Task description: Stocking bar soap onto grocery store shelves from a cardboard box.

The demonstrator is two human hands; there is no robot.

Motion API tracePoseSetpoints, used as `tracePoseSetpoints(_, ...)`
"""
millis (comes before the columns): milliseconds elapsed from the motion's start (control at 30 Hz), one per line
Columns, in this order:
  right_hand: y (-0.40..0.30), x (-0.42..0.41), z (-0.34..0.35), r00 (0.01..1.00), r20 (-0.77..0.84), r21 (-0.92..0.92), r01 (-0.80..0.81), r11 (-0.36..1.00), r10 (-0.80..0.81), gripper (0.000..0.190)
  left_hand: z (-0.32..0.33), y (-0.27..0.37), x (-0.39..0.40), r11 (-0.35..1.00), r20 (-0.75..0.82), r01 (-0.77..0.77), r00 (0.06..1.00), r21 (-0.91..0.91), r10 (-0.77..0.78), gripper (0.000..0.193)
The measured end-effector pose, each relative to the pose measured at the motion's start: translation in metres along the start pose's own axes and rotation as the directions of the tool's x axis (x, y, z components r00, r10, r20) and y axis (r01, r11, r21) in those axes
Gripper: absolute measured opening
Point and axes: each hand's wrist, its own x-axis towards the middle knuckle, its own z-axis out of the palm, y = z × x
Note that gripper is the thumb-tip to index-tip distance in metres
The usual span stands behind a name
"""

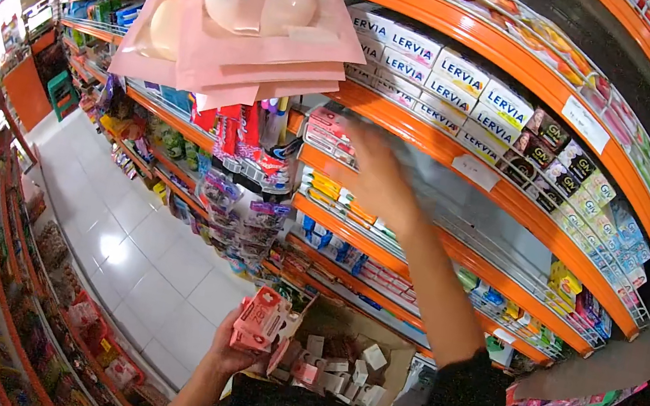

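My left hand (232,340) grips several pink-red soap boxes (263,322) in front of my body, just above the left side of an open cardboard carton (400,347). In the carton lie several loose small boxes (335,368), mostly white with some pink. My right arm stretches up to a wire-fronted shelf, where my right hand (378,176) is blurred. It is beside a short stack of pink-red boxes (331,129) at that shelf's left end. Whether its fingers touch or hold one of them cannot be made out.
Pink packets of puffs (266,16) hang close in front of the shelves. Stacked Lervia soap boxes (456,89) and Giv soap boxes (550,128) fill the shelf above. Hanging sachets (243,202) edge the rack's left end. A tiled aisle (123,239) runs left; a green stool (61,94) stands farther off.
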Motion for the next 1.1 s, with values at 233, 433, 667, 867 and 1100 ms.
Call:
tracePoseSetpoints(233,-0.061,-0.1,0.021,0.662,0.553,0.637,0.056,0.769,-0.506,0.082,0.041,0.006,-0.016,0.947,0.039,0.232,0.968,0.22,-0.247,0.069)
tracePoseSetpoints(433,-0.048,-0.103,-0.021,0.872,0.476,0.522,-0.179,0.834,-0.11,0.054,0.057,-0.008,-0.01,0.928,0.455,0.319,0.867,-0.195,-0.202,0.074)
tracePoseSetpoints(667,0.007,-0.098,-0.028,0.935,-0.301,-0.2,0.131,0.971,-0.188,0.029,0.058,-0.008,-0.012,0.96,0.427,0.237,0.891,-0.146,-0.155,0.076)
tracePoseSetpoints(867,0.041,-0.085,-0.031,0.871,-0.442,-0.61,-0.116,0.784,-0.215,0.038,0.04,-0.01,-0.019,0.962,0.303,0.208,0.941,-0.176,-0.148,0.07)
tracePoseSetpoints(1100,0.072,-0.049,-0.04,0.855,0.028,0.133,-0.517,0.846,0.518,0.043,0.014,-0.001,-0.023,0.986,0.209,0.085,0.976,-0.145,-0.053,0.071)
